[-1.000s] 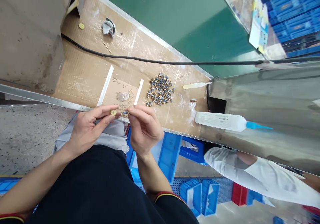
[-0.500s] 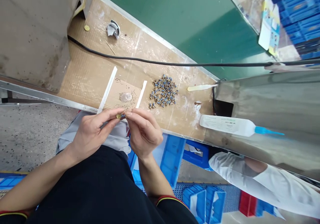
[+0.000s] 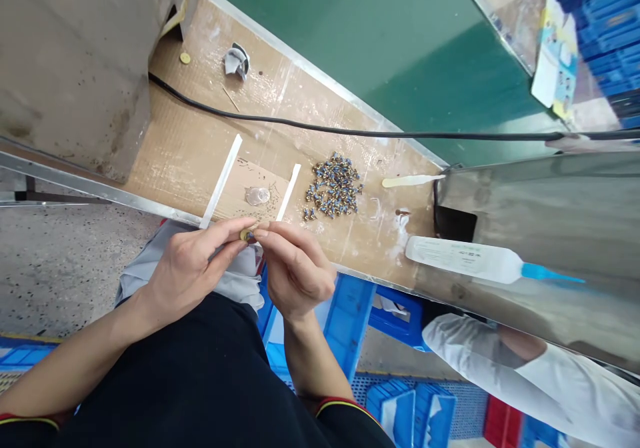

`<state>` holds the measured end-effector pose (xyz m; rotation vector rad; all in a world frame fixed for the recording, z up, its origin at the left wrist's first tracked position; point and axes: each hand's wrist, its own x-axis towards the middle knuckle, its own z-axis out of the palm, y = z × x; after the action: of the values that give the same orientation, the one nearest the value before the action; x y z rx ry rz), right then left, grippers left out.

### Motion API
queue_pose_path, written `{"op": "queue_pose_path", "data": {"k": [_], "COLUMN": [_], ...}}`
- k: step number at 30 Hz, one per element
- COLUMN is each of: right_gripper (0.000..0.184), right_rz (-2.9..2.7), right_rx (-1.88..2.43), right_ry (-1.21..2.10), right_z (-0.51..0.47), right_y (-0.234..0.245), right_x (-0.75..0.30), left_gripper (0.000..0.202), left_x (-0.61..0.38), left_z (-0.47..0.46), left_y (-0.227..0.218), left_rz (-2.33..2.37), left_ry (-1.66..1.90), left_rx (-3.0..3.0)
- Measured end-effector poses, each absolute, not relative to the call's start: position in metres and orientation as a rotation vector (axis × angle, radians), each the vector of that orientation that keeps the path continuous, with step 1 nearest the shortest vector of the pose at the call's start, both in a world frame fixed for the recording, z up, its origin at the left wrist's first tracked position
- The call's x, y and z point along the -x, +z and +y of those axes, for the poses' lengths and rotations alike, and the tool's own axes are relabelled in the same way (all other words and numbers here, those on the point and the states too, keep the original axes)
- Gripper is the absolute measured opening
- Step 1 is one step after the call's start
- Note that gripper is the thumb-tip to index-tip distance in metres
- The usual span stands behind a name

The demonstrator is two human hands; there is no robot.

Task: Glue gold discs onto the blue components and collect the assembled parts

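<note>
My left hand (image 3: 187,265) is closed, its thumb and forefinger pinching a small yellow round piece (image 3: 244,235) above the front edge of the bench. My right hand (image 3: 299,271) meets it from the right, fingertips pinched at a tiny blue-and-metal part (image 3: 251,236) against the yellow piece. Fingers hide most of both. Just beyond the hands, a clear gel-like blob (image 3: 258,196) sits on a cardboard sheet (image 3: 233,191) among tiny dark bits. To its right lies a pile of small brass-coloured parts with blue portions (image 3: 334,187).
White tape strips (image 3: 223,180) flank the blob. A black cable (image 3: 320,129) crosses the bench. A yellow-tipped spatula-like stick (image 3: 400,181) and a white bottle with blue nozzle (image 3: 465,259) lie right. Metal housings stand at both ends. Another person's white sleeve (image 3: 475,348) shows lower right.
The view has shifted slightly, so the bench items appear a little further right. Both hands stay together at the yellow piece, the right hand's fingers slightly repositioned.
</note>
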<state>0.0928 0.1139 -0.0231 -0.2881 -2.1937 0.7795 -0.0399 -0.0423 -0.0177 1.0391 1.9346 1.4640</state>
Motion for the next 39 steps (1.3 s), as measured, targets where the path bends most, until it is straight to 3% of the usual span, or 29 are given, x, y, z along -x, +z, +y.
{"op": "queue_pose_path", "data": {"k": [6, 19, 28, 32, 36, 39], "right_gripper": [0.056, 0.055, 0.051, 0.046, 0.026, 0.023], "right_rz": [-2.238, -2.287, -2.293, -2.227, -2.114, -2.029], "right_rx": [0.202, 0.148, 0.034, 0.121, 0.502, 0.526], "right_ry": [0.699, 0.594, 0.643, 0.798, 1.174, 1.402], "right_z": [0.115, 0.112, 0.117, 0.118, 0.113, 0.109], "right_y": [-0.020, -0.019, -0.020, -0.018, -0.016, -0.017], "right_x": [-0.097, -0.102, -0.104, -0.107, -0.107, -0.105], "left_gripper": [0.038, 0.040, 0.026, 0.028, 0.037, 0.045], "left_x": [0.039, 0.033, 0.035, 0.034, 0.031, 0.029], "left_z": [-0.044, -0.046, -0.042, -0.041, -0.038, -0.036], "left_y": [-0.011, -0.002, -0.003, -0.005, -0.009, -0.011], "left_rz": [2.046, 2.131, 2.004, 1.977, 1.975, 1.981], "left_ry": [1.392, 1.306, 1.404, 1.454, 1.468, 1.453], "left_rx": [-1.256, -1.379, -1.202, -1.181, -1.210, -1.287]}}
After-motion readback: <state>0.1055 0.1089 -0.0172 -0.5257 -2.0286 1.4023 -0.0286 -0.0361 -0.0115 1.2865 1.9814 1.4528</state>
